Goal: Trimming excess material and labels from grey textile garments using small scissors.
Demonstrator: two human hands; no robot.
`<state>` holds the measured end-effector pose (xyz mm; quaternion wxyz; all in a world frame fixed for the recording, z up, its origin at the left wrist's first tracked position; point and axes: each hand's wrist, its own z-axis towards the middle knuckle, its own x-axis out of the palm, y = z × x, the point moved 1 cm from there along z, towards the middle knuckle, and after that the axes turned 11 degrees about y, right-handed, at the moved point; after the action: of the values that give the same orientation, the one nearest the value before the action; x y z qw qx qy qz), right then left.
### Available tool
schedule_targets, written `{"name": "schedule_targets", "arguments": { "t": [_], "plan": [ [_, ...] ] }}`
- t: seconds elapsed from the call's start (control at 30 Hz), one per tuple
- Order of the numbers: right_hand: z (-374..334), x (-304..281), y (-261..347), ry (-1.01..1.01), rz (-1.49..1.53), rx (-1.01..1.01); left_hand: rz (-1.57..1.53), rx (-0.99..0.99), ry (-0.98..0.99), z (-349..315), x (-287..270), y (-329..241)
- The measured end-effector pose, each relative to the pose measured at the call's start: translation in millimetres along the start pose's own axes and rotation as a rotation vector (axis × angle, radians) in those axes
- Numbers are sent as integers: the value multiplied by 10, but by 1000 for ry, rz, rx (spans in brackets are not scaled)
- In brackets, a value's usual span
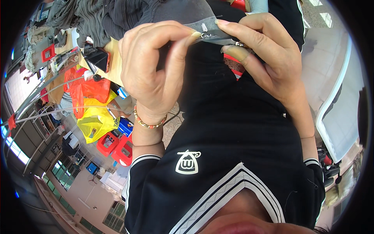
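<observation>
My left hand (156, 62) is raised at the top middle, thumb and forefinger pinched on a thin see-through strip (212, 26). Small silver metal pieces (205, 35) show on it beside those fingertips. From the other side, my right hand (269, 54) grips the strip's right end between forefinger and thumb. Another little metal piece (240, 44) sits between these two fingers. Grey ribbed knit fabric (171, 11) lies just beyond the hands; whether the strip is joined to it, I cannot tell. A beaded bracelet (150, 124) circles my left wrist.
Heaped grey knitwear (87, 17) covers the far-left table, with a phone (97, 57) at its edge. Orange-red (87, 89) and yellow (95, 121) plastic bags hang lower left, above red plastic stools (117, 148). A large white tub-like thing (339, 113) stands at right.
</observation>
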<state>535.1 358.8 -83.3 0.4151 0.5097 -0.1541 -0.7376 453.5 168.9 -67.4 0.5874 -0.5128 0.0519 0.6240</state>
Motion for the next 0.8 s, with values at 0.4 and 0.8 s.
{"name": "schedule_targets", "arguments": {
  "t": [0.4,0.8],
  "plan": [
    [72,-62,126,71,188,208,-163,-38,72,-12,-15,-58],
    [98,-114,125,120,250,219,-455,-103,-28,-23,23,-50]
  ]
}}
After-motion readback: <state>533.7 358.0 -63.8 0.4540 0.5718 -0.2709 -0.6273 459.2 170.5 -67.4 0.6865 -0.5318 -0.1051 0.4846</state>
